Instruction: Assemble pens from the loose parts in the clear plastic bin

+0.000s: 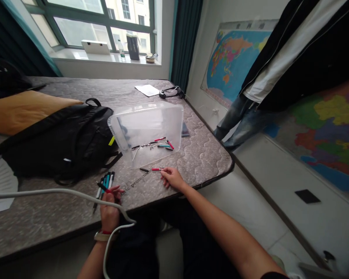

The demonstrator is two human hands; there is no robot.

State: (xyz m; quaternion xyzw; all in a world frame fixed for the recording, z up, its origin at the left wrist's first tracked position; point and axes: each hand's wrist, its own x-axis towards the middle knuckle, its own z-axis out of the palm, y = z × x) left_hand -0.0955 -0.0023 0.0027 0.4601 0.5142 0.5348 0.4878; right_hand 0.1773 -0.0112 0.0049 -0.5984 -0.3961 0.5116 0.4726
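My left hand (pixel 109 199) is closed around a red and black pen (pixel 104 188) by the front edge of the mattress. Just beyond it lie several assembled pens (pixel 106 180) side by side, in black, teal and white. With thumb and forefinger, my right hand (pixel 172 178) pinches the near end of a red pen part (pixel 156 169). A short black pen part (pixel 144 169) rests to the left of that red one. Behind both hands, a see-through plastic bin (pixel 147 120) is tipped on its side, with loose red, black and teal pen parts (pixel 164 146) on its lower wall.
A black backpack (pixel 84 141) lies left of the bin, against an orange cushion (pixel 31 110). A pale cable (pixel 61 191) crosses in front of my left wrist. Paper (pixel 147 90) and a black strap-like object (pixel 171 92) lie farther back. A person (pixel 267 73) stands beyond the mattress's right edge.
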